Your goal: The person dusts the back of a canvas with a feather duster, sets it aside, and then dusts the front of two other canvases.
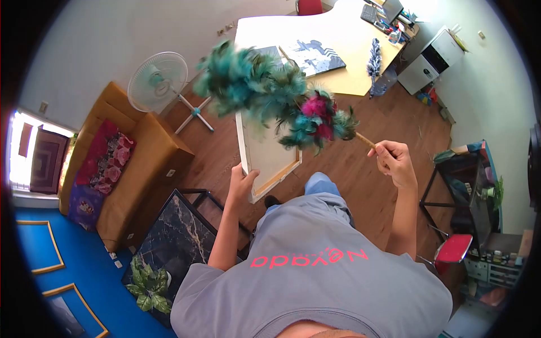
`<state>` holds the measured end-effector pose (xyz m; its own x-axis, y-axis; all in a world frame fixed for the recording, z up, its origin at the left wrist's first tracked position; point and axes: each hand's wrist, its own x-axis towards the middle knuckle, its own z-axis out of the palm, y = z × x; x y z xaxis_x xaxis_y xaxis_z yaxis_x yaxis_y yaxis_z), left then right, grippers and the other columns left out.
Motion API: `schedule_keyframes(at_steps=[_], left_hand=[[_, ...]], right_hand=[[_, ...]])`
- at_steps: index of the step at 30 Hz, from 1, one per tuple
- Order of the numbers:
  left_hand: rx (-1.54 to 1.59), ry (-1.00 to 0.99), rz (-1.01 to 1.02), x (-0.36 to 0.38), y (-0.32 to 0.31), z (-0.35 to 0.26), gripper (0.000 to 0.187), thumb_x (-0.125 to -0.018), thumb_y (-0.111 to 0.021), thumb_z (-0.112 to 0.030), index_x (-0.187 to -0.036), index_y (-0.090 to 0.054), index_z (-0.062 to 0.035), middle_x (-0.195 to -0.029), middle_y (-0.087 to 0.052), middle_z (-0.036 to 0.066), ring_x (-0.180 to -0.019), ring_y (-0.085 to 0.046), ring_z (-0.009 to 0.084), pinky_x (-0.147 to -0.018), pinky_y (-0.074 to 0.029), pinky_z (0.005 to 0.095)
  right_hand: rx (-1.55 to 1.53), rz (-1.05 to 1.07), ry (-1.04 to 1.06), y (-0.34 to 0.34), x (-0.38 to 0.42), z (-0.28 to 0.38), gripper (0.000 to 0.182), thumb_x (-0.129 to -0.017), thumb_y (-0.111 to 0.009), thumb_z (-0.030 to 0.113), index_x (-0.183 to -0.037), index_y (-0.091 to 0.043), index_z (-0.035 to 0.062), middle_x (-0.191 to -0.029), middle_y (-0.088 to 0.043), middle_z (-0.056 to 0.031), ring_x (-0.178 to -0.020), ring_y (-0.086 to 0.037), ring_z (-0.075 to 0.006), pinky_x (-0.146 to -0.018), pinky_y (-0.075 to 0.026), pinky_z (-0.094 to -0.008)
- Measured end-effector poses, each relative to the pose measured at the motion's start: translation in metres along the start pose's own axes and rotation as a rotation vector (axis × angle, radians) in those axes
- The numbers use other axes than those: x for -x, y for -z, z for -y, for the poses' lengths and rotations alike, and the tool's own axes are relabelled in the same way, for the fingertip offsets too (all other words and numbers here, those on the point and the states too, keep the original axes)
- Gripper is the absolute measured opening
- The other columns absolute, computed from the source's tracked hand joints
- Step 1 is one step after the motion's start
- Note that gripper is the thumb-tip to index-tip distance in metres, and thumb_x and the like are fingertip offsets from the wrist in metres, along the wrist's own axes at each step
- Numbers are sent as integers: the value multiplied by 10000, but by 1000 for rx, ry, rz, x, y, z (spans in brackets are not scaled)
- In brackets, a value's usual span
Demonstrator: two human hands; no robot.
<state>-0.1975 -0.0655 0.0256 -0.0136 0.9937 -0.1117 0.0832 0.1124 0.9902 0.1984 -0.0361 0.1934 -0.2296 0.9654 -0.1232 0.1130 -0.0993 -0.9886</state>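
Observation:
My right hand [393, 163] is closed round the thin wooden handle of a feather duster [253, 84]. Its teal and dark feathers, with a magenta patch near the handle, stretch up and to the left and look slightly blurred. With my left hand [243, 183] I grip the left edge of a stretched canvas [265, 149], thumb over the frame. The canvas shows its pale back and wooden stretcher bars, tilted in front of my legs. The feathers overlap its upper part in this view and hide it.
Ahead stands a pale desk [349, 81] bearing a grey-and-white painting [315, 56] and a grey duster [374, 59]. A white fan [160, 84] and a mustard sofa [152, 141] are on the left, near a dark marble-top table [174, 231]. A red chair [453, 252] stands right.

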Motion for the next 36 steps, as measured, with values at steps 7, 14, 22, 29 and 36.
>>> schedule_keyframes(at_steps=[7,14,22,29,36], left_hand=[[234,85,-145,-42,-20,-12,291,-809,-635,-94,-1048,-578,62,-965,-600,88,-916,-571,166,-806,-475,300],[493,141,-378,-98,-45,-53,410,-815,-619,-106,-1176,-481,31,-1110,-540,130,-1053,-543,227,-931,-464,354],[337,-46,-327,-158,-69,-88,365,-808,-647,-59,-1141,-505,-15,-1085,-567,75,-1038,-543,183,-952,-426,324],[381,-8,-476,-171,-106,-103,412,-818,-647,-63,-1200,-503,-13,-1124,-594,86,-1086,-557,203,-959,-436,330],[423,89,-589,-194,-118,-76,520,-905,-686,-269,-1324,-490,-31,-1227,-582,60,-1145,-543,177,-1009,-405,349]], right_hand=[[-18,-478,56,20,-79,-44,302,-1034,-552,268,-884,-616,13,-573,-376,84,-447,-311,-6,-411,-234,-205],[-88,-585,124,30,-210,-124,291,-1059,-482,280,-906,-559,45,-734,-573,4,-664,-528,-76,-616,-445,-232],[-263,-474,-61,45,-318,-100,362,-1081,-362,367,-919,-468,62,-709,-578,-28,-621,-549,-106,-593,-452,-258],[-245,-430,7,64,-374,-96,372,-1083,-354,348,-891,-477,54,-656,-477,11,-575,-442,-96,-556,-389,-273],[-169,-489,233,60,-401,-83,356,-1084,-373,311,-861,-455,46,-626,-488,-5,-559,-466,-106,-566,-404,-277]])
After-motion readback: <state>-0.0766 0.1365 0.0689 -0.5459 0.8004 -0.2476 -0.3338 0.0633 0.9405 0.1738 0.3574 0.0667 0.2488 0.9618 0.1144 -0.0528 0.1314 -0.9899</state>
